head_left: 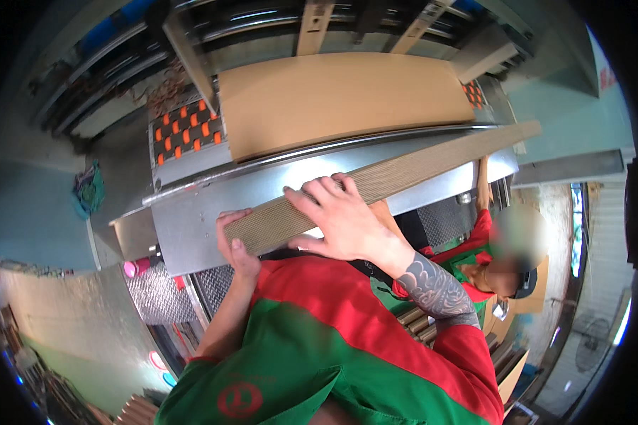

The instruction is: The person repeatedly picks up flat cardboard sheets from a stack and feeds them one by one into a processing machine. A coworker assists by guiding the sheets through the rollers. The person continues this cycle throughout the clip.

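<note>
A thick stack of brown corrugated cardboard sheets (390,170) stretches slantwise in front of me, its ridged edge facing up. My left hand (239,244) is closed around the stack's near left end, fingers over the far side and thumb on the near side. My right hand (344,219) lies across the stack further along, its fingers hooked over the far side and the thumb on the near side. Beneath the stack is a shiny metal table (184,227). Past the table's raised rail, a large flat cardboard sheet (347,99) rests on the machine bed.
Orange rollers (184,131) show left of the flat sheet, and upright metal guides (191,64) flank it. At the right, a co-worker in red and green (475,248) reaches an arm (483,184) to the stack's far end. A teal cloth (87,190) hangs at the left.
</note>
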A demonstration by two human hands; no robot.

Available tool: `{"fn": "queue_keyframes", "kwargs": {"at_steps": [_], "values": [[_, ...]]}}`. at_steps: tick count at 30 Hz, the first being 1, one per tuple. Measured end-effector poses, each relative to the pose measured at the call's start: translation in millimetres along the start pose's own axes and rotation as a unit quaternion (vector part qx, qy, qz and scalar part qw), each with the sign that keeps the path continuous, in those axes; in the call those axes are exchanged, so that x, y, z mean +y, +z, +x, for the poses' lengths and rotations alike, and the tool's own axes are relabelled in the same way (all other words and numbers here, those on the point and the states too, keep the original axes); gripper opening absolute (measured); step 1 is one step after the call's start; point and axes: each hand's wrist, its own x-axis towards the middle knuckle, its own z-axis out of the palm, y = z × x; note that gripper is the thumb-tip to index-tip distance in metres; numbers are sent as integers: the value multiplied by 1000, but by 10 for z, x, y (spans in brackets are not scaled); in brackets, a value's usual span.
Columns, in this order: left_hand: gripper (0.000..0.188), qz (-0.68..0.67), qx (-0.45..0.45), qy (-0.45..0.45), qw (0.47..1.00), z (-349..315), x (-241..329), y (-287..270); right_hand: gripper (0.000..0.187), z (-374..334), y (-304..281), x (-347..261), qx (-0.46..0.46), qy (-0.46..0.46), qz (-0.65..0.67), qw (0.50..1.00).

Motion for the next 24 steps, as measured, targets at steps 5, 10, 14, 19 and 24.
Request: {"fn": "queue_keyframes", "kwargs": {"at_steps": [5,10,14,19,24], "values": [[70,9,-5,-12,1000,-70,6,-19,71,12,101,-25,-18,-7,-26,999],[74,45,-67,-4,997,-157,43,-108,73,59,150,-157,-33,-7,-43,998],[95,-63,-88,37,993,-119,-33,-153,92,74,198,-199,-17,-20,-65,998],[115,18,-126,70,989,-70,-204,-392,87,171,199,-207,-45,-28,-80,995],[114,47,-159,-24,986,-252,-771,-550,78,229,160,-149,-16,-61,-74,995]]}}
